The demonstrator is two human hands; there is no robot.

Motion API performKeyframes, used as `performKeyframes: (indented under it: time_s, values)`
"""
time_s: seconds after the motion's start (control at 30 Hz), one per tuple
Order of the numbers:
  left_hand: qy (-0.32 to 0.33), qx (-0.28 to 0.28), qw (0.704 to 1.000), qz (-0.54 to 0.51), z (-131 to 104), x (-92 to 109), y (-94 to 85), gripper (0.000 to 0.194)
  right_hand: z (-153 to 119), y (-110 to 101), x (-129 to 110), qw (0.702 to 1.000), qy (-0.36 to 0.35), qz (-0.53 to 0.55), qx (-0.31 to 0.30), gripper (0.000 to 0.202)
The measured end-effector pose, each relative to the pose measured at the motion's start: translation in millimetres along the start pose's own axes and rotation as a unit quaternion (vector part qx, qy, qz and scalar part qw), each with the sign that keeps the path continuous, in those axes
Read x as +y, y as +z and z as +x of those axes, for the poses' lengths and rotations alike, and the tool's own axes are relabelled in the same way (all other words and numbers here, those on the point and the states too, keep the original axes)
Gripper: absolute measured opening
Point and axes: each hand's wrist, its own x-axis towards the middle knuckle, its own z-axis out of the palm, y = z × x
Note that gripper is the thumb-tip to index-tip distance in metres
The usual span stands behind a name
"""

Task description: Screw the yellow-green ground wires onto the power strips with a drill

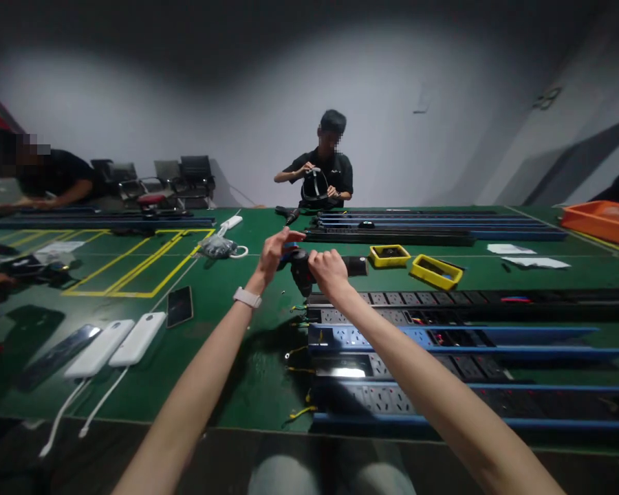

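Note:
Both of my hands are raised over the green table around a black cordless drill [302, 275], which has a dark cylindrical end [358, 266] sticking out to the right. My right hand [330, 270] is closed around the tool's middle. My left hand [275, 253], with a pale band at the wrist, is curled at the tool's left end, where a small blue part shows beneath the fingers. Part of its grip is hidden. Below and to the right lie several power strips [392, 399] in black and blue housings, with yellow-green wires [302, 414] at their left ends.
Two yellow trays [437, 273] with small parts stand right of the tool. White power banks [138, 339], a phone [179, 306] and a bagged bundle [218, 246] lie to the left. A co-worker [320, 172] holds a headset strap opposite; another person leans in at left. An orange bin [601, 222] stands far right.

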Motion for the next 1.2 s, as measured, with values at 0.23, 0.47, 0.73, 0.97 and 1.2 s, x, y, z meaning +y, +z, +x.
performKeyframes:
  time_s: [0.23, 0.47, 0.73, 0.97, 1.2]
  values:
    - [0.076, 0.073, 0.970, 0.217, -7, 2, 66.6, 0.039, -7, 9, 13, 0.999, 0.032, 0.018, -0.002, 0.033]
    - [0.000, 0.156, 0.969, 0.192, -6, -15, 80.5, 0.044, -8, 15, 13, 0.998, 0.062, 0.024, 0.003, 0.033]
    - [-0.008, 0.243, 0.965, 0.097, 7, -40, 89.0, 0.059, 3, 17, 17, 0.996, 0.077, 0.044, 0.001, 0.029]
    - [0.016, 0.228, 0.969, 0.092, 7, -38, 98.2, 0.050, -2, 23, 24, 0.993, 0.105, 0.057, 0.001, 0.028]
    - [0.035, 0.228, 0.969, 0.091, 6, -38, 95.2, 0.047, -2, 22, 23, 0.994, 0.098, 0.051, 0.002, 0.028]
